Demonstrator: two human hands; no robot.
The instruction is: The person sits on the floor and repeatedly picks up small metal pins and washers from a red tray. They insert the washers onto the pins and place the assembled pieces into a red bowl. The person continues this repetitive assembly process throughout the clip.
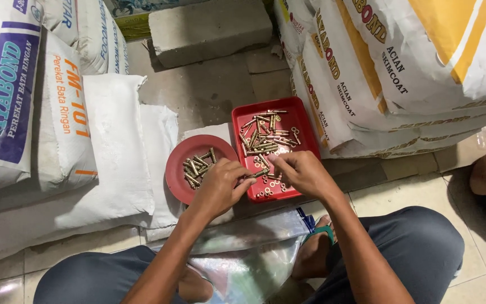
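- Left hand [219, 188] is curled shut, pinching a brass-coloured bolt [259, 174] between fingertips, held over the near edge of the red square tray [301, 128].
- Right hand [302, 171] is closed on the same bolt's other end, directly above the tray; both hands meet there, seemingly so loose parts fall back inside.
- Tray holds scattered bolts, nuts and washers; the round red dish [176, 163] just left of it holds a small heap of assembled-looking pieces, kept apart.
- Both containers rest on a flattened white sack on the floor.
- White sacks [57, 112] stacked left, with blue and orange lettering; right stack [400, 73] carries yellow-orange stripes.
- Grey concrete block [209, 28] lies behind.
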